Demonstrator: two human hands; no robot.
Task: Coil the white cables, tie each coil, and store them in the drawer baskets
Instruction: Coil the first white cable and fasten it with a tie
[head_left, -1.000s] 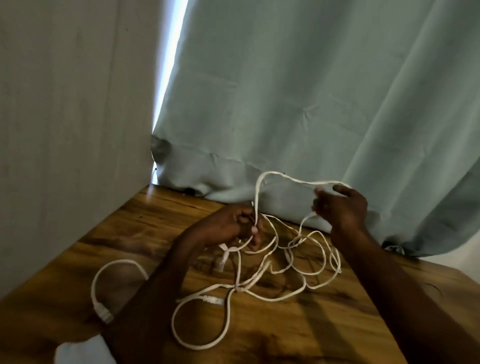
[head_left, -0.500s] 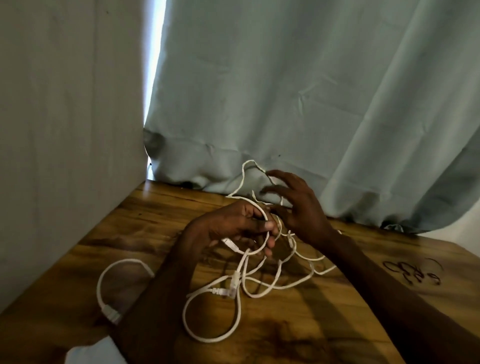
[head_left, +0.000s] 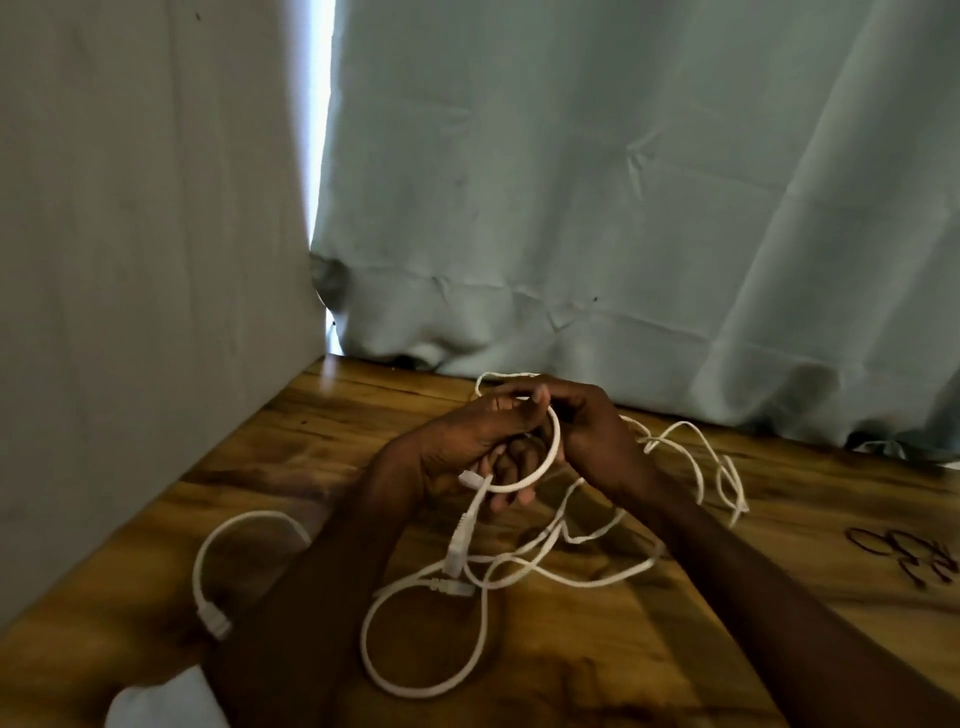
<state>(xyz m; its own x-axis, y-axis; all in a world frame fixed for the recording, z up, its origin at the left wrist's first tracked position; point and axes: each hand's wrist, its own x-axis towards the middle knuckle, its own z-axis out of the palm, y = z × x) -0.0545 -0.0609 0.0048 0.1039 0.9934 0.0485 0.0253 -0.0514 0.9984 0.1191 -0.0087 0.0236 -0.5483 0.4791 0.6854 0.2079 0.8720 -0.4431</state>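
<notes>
A long white cable (head_left: 540, 564) lies tangled on the wooden table (head_left: 649, 649). My left hand (head_left: 467, 447) grips a small coil of it, one loop hanging below my fingers with a plug end beside them. My right hand (head_left: 587, 426) meets the left above the table and pinches the cable at the top of that loop. Loose strands trail right toward (head_left: 722, 467) and a big loop lies near me. A second white cable (head_left: 228, 540) curls at the left, partly hidden by my left forearm.
A pale curtain (head_left: 623, 208) hangs along the table's far edge and a grey wall (head_left: 130, 260) closes the left side. Several dark rubber bands (head_left: 904, 556) lie on the table at the right. Something white (head_left: 156, 701) shows at the bottom left.
My right hand, earlier stretched out to the right with a strand, has come in to meet my left hand, laying another loop onto the coil. The view has shifted slightly.
</notes>
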